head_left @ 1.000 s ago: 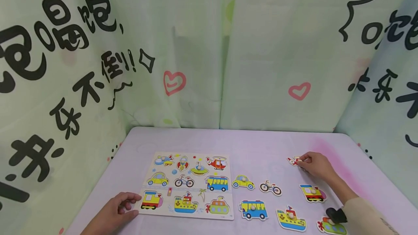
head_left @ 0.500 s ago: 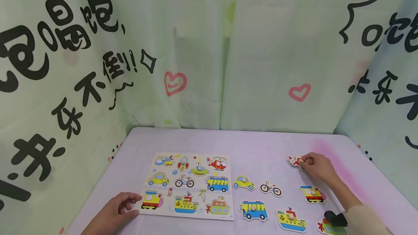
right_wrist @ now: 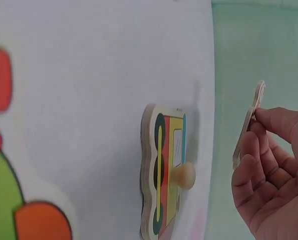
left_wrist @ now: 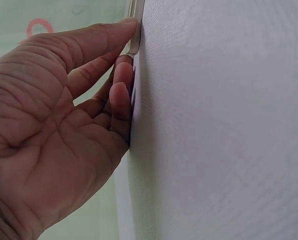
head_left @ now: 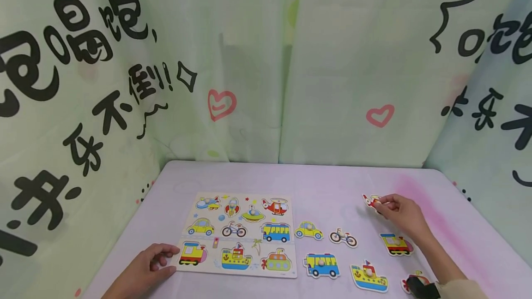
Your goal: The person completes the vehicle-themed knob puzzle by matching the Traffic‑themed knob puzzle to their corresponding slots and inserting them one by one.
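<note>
My left hand (head_left: 143, 269) grips the left edge of a white vehicle puzzle board (head_left: 237, 269), near its front corner. In the left wrist view, the left thumb tip lies against the board's edge (left_wrist: 137, 30), with the fingers bent behind it. At the right, my right hand (head_left: 401, 213) pinches a red helicopter puzzle piece (head_left: 371, 201) between thumb and fingers. From the right wrist view, this thin wooden piece (right_wrist: 244, 132) shows edge-on, raised off the table. Most of its picture is hidden. A matching helicopter picture (head_left: 275, 206) appears at the board's upper right.
Loose knobbed pieces lie right of the board: a yellow car (head_left: 309, 230), a bicycle (head_left: 343, 238), a blue bus (head_left: 321, 266), a ship (head_left: 369, 277) and a train (head_left: 396, 244). A submarine piece (head_left: 405, 286) is partly covered by the dark wrist device (head_left: 421, 289).
The right hand has shifted slightly left with the helicopter piece, which is tilted more than before. The left hand and the board stay in place. More of the submarine piece is now covered.
</note>
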A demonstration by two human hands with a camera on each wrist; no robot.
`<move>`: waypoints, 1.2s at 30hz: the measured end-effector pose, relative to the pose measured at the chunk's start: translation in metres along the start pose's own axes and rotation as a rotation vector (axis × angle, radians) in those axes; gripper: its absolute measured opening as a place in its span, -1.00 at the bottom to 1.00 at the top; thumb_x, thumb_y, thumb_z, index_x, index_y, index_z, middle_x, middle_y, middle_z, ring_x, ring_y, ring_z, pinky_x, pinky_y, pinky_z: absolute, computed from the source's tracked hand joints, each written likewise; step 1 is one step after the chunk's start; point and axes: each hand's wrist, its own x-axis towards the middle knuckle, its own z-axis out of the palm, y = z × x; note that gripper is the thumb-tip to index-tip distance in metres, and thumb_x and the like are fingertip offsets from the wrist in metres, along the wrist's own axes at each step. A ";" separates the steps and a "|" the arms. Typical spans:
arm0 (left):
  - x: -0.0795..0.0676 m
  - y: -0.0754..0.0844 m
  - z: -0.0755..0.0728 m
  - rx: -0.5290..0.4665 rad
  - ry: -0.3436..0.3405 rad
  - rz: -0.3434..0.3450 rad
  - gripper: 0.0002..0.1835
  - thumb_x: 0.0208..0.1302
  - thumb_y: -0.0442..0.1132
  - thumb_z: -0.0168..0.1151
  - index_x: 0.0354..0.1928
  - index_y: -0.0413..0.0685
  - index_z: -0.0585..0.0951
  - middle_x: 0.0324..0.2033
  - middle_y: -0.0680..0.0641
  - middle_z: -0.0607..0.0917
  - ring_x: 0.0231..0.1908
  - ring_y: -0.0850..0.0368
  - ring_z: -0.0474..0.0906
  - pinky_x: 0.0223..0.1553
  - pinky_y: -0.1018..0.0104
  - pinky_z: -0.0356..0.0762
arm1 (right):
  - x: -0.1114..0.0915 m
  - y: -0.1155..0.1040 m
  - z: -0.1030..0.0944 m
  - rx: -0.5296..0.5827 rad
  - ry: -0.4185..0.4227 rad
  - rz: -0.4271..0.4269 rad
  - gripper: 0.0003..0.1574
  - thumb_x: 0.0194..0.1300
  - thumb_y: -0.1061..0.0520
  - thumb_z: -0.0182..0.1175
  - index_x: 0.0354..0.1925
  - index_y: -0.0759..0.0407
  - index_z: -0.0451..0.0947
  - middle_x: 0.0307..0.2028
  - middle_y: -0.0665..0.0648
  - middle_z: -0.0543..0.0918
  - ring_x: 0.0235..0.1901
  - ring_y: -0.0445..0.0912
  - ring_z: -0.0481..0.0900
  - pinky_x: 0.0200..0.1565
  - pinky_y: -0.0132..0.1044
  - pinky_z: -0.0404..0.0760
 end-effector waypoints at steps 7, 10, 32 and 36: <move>0.000 0.001 0.000 0.002 0.002 -0.003 -0.53 0.14 -0.26 0.53 0.10 -0.13 0.63 -0.20 0.04 0.57 -0.18 0.11 0.41 -0.27 0.40 0.42 | -0.006 -0.016 0.007 0.054 0.007 -0.022 -0.49 0.42 -0.06 0.31 0.03 0.37 0.58 -0.38 0.12 0.65 -0.38 -0.05 0.51 -0.42 -0.35 0.50; 0.000 0.000 0.000 -0.005 0.001 0.010 -0.53 0.15 -0.26 0.53 0.10 -0.14 0.62 -0.20 0.03 0.57 -0.19 0.11 0.41 -0.27 0.40 0.41 | -0.007 -0.024 0.012 0.078 -0.005 -0.037 -0.52 0.42 -0.05 0.31 0.01 0.36 0.59 -0.37 0.14 0.67 -0.38 -0.04 0.54 -0.40 -0.36 0.52; 0.001 0.000 0.001 -0.008 0.005 -0.003 -0.55 0.14 -0.28 0.53 0.09 -0.13 0.63 -0.23 0.03 0.55 -0.20 0.11 0.41 -0.26 0.38 0.45 | -0.011 -0.070 0.056 0.153 -0.083 -0.096 -0.67 0.35 0.05 0.38 -0.07 0.25 0.62 -0.40 0.07 0.67 -0.39 -0.05 0.55 -0.36 -0.38 0.54; 0.001 -0.002 0.002 -0.001 0.009 0.002 -0.55 0.14 -0.27 0.53 0.09 -0.12 0.63 -0.22 0.04 0.56 -0.20 0.11 0.41 -0.26 0.40 0.44 | -0.010 -0.079 0.065 0.153 -0.084 -0.102 -0.69 0.34 0.06 0.39 -0.09 0.24 0.62 -0.42 0.03 0.65 -0.39 -0.07 0.53 -0.37 -0.39 0.53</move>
